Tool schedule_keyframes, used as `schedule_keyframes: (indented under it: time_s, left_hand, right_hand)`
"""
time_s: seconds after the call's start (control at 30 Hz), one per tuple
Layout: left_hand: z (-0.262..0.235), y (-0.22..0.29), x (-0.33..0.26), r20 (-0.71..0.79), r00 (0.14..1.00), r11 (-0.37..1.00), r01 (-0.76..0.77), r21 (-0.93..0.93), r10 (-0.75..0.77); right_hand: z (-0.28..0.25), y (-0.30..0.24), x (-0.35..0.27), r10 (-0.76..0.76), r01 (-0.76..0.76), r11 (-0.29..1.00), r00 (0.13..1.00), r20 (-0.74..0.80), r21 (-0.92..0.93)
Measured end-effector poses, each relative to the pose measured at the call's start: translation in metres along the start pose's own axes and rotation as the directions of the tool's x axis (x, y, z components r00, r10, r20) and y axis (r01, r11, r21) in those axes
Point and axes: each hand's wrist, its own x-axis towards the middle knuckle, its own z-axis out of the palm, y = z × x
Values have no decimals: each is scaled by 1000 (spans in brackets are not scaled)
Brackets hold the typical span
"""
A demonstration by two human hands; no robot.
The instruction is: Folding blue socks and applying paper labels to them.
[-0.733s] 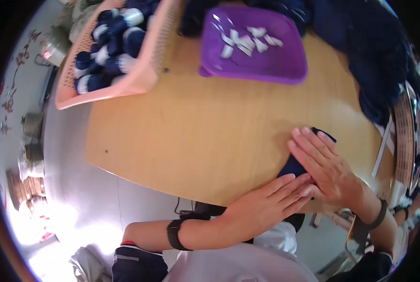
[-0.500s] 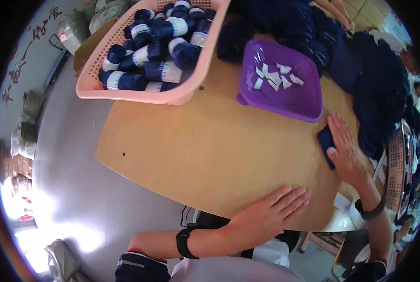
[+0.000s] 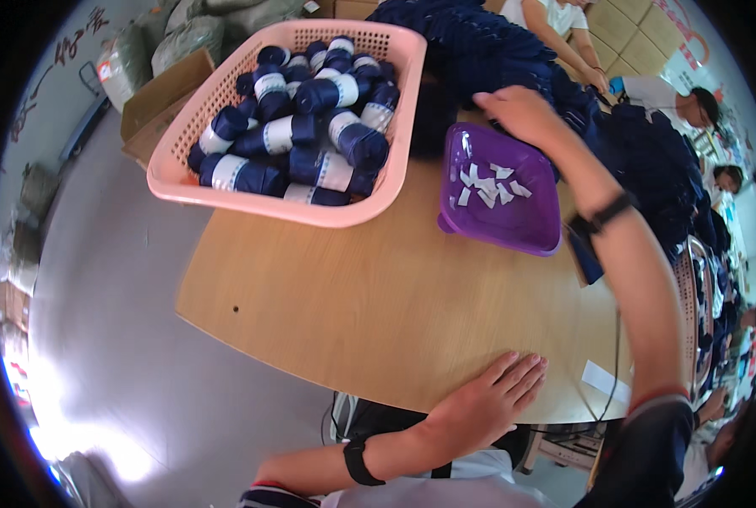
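My left hand (image 3: 484, 406) lies flat near the table's front edge, fingers stretched out, holding nothing. My right hand (image 3: 524, 116) reaches beyond the purple plastic tray (image 3: 501, 234) to the heap of navy fabric pieces (image 3: 480, 42). Its fingers point down and are mostly hidden, so their grip does not show. Inside the tray lie several small white paper pieces (image 3: 486, 198). Under my right forearm, a small folded navy cloth (image 3: 586, 261) rests on the table, partly covered.
A pink basket (image 3: 285, 213) holding several navy rolls with white bands (image 3: 320, 169) stands at the table's far left. A white paper slip (image 3: 605, 381) and a dark cable lie at the right. Another person's arms (image 3: 568, 51) are across the heap; cartons (image 3: 154, 110) stand on the floor.
My right hand has left the folded navy cloth and moved away from me to the navy heap. My left hand stays flat at the front edge. The view has shifted slightly.
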Motion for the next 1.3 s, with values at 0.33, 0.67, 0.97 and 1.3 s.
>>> schedule_keyframes:
  time_s: [0.33,0.67,0.97,1.3]
  left_hand:
    - [3,-6,-2,26,999,989,49,-138,-46]
    - [-18,-14,-13,27,996,951,92,-294,-88]
    - [-50,-126,21,2,988,907,143,395,-157]
    - [-73,-123,56,-48,978,656,171,735,-201]
  right_hand:
    - [25,-35,59,70,-31,942,992,-105,334]
    - [-140,-9,-74,9,505,777,587,-809,375]
    - [-63,47,-298,130,263,770,827,-546,581]
    - [16,34,-356,282,-499,431,866,413,752]
